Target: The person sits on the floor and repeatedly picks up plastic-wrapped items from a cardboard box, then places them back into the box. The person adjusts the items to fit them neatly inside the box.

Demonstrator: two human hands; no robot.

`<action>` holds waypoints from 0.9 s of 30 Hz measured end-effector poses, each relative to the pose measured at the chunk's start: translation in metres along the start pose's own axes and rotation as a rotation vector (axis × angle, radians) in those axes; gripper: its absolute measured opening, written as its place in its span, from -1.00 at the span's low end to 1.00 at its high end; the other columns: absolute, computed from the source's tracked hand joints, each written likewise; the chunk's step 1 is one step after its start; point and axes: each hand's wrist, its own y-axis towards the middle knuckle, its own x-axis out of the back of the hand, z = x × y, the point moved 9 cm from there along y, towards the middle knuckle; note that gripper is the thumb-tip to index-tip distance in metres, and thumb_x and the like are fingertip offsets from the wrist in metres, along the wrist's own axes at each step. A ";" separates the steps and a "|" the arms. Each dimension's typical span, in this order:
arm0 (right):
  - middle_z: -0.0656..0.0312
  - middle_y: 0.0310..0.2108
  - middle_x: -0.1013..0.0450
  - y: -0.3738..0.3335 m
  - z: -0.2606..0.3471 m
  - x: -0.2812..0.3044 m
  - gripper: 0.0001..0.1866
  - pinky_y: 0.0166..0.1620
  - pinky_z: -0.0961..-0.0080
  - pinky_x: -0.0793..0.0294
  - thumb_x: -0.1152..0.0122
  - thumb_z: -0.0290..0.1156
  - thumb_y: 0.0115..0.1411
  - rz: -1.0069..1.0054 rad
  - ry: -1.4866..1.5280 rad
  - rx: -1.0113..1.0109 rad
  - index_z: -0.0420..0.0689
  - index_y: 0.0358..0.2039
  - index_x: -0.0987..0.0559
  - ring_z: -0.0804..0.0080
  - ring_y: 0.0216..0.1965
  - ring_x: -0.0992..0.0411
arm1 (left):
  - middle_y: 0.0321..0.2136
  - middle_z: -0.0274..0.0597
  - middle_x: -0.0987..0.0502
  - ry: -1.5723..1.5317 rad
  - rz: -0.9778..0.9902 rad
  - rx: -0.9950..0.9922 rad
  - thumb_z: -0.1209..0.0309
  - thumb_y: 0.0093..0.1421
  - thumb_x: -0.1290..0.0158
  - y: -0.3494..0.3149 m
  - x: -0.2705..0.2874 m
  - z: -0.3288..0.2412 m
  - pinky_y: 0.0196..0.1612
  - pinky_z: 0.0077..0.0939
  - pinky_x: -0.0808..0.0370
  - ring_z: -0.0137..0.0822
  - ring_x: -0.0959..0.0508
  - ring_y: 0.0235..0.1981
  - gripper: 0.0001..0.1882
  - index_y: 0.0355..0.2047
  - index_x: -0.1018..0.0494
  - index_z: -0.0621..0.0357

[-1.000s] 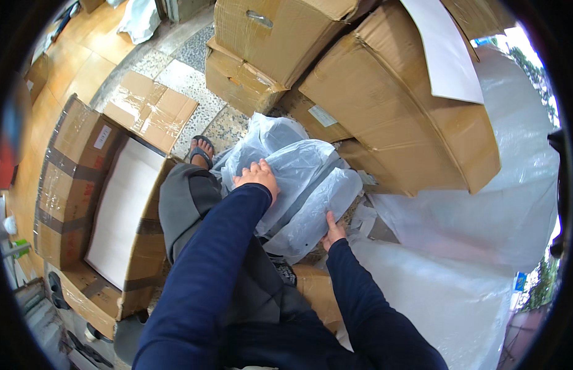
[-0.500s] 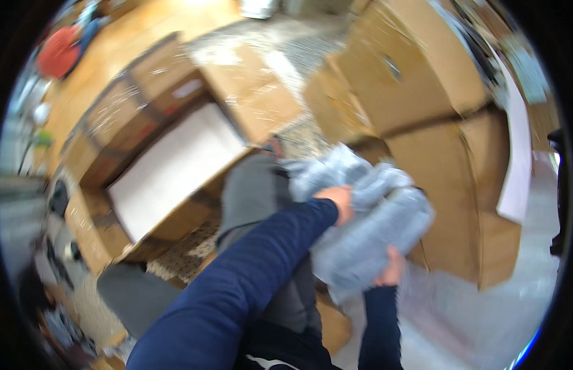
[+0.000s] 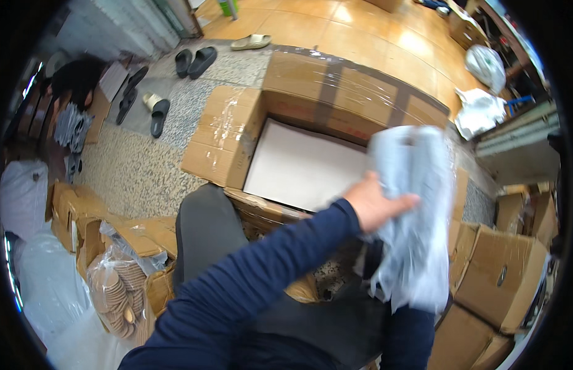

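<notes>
In the head view, the person sat with grey knees (image 3: 206, 240) apart, and a big open box (image 3: 299, 77) lay on its spot just past them. The bag (image 3: 425, 185), cloudy and full of long, pale grey things, was up in the air over the right end of the box, and it hid part of that end. The left hand (image 3: 378, 206) was at the left side of the bag, its thumb pointing right across the front. It was blurry, so I could not tell if it squeezed the bag or only touched it. The right sleeve (image 3: 410, 339) came up under the bag, but the right hand was hidden behind it, so I could not tell what that hand was doing. Inside the box lay a flat white sheet (image 3: 305, 166). To the left, a clear bag (image 3: 107, 265) full of brown soles (image 3: 114, 302) sat by torn cardboard (image 3: 154, 240). Brown boxes (image 3: 499, 277) stood at the right. Farther back, two dark slippers (image 3: 203, 61) lay on the speckled floor (image 3: 126, 172), near a pale slipper (image 3: 251, 42) by the orange tiles (image 3: 299, 21).
</notes>
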 end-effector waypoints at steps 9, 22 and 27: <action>-0.05 0.01 -0.47 0.241 -0.179 -0.188 -0.28 -0.04 0.05 -0.53 -0.05 0.10 0.28 0.001 -0.114 -0.431 -0.20 0.25 -0.30 0.02 -0.02 -0.47 | -0.06 0.23 -0.55 0.653 -0.341 0.363 0.06 0.10 -0.24 0.047 0.259 0.191 0.11 -0.24 -0.45 0.03 -0.56 0.00 -0.30 0.09 -0.38 0.35; -0.11 -0.11 -0.54 0.205 -0.144 -0.246 -0.49 0.02 0.16 -0.49 -0.15 -0.15 0.19 0.597 -1.273 -0.209 -0.12 0.11 -0.48 -0.04 -0.09 -0.53 | 0.46 -0.22 0.13 1.353 0.019 -0.252 0.32 0.25 0.03 0.090 0.168 0.186 0.36 0.30 0.04 0.02 0.07 0.44 -0.31 0.39 -0.08 -0.23; 0.02 -0.09 -0.55 0.050 0.009 -0.106 -0.60 0.00 0.30 -0.50 -0.21 -0.33 0.20 0.114 -0.801 0.379 -0.19 0.03 -0.51 0.16 -0.11 -0.54 | 0.39 0.00 -0.05 1.795 0.192 0.058 0.37 0.17 0.08 0.121 0.153 0.234 0.42 0.13 0.13 0.10 -0.01 0.41 -0.34 0.33 -0.18 0.14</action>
